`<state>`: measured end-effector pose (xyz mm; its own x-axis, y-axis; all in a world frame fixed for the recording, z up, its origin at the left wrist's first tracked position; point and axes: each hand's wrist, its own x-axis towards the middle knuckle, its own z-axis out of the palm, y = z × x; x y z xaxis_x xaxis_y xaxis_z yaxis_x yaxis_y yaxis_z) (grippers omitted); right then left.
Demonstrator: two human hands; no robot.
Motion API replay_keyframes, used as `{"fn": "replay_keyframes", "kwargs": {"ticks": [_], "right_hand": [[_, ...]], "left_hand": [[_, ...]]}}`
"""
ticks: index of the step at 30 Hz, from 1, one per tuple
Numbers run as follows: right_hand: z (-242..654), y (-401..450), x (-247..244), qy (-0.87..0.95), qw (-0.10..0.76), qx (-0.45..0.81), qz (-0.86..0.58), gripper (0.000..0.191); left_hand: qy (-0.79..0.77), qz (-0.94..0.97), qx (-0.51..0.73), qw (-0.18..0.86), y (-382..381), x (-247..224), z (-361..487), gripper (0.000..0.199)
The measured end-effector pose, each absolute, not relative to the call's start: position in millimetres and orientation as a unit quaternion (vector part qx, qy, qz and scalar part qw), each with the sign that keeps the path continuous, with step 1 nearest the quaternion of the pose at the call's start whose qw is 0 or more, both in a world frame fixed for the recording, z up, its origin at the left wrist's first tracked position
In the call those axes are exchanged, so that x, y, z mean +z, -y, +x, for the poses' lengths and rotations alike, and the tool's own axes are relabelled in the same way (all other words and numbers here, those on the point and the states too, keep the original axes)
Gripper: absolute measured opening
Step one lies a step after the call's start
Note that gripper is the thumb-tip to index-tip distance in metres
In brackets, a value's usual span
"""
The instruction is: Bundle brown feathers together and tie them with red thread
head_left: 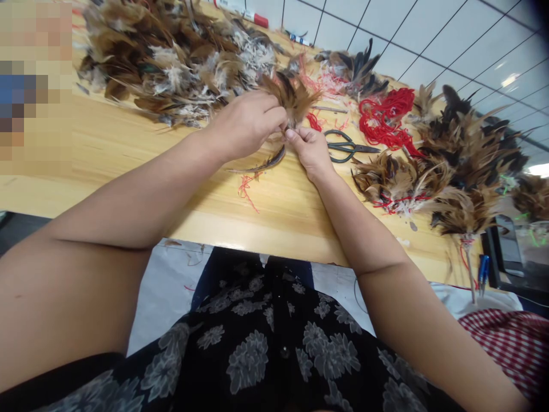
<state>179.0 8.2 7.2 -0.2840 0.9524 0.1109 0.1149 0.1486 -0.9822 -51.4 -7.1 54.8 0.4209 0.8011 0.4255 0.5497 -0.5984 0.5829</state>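
Both my hands meet over the wooden table at a small bunch of brown feathers, its tips fanning up and away from me. My left hand has its fingers bent and closed at the base of the bunch. Thumb and fingers of my right hand pinch the same base from the other side. Below the hands a single dark feather lies on the table near a tangle of thin red thread. Just right of my right hand rest dark-handled scissors.
A big heap of brown and white feathers covers the back left. Red yarn lies behind the scissors. Tied feather bunches fill the right, near a blue pen. A red-capped marker lies by the tiled wall.
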Motion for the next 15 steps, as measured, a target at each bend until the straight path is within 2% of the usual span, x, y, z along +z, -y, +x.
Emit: {"fn": "replay_keyframes", "kwargs": {"ticks": [4, 7, 12, 15], "right_hand": [[178, -2, 20, 0.629, 0.411, 0.506, -0.423, 0.052], [177, -2, 19, 0.637, 0.402, 0.504, -0.423, 0.053], [177, -6, 10, 0.636, 0.402, 0.499, -0.43, 0.061], [178, -10, 4, 0.63, 0.421, 0.492, -0.428, 0.064]], "left_hand": [[-0.404, 0.845, 0.327, 0.121, 8, 54, -48, 0.031], [-0.398, 0.85, 0.325, 0.114, 8, 52, -46, 0.031], [-0.384, 0.864, 0.32, 0.059, 19, 55, -45, 0.012], [-0.393, 0.84, 0.374, -0.011, 29, 62, -48, 0.023]]}}
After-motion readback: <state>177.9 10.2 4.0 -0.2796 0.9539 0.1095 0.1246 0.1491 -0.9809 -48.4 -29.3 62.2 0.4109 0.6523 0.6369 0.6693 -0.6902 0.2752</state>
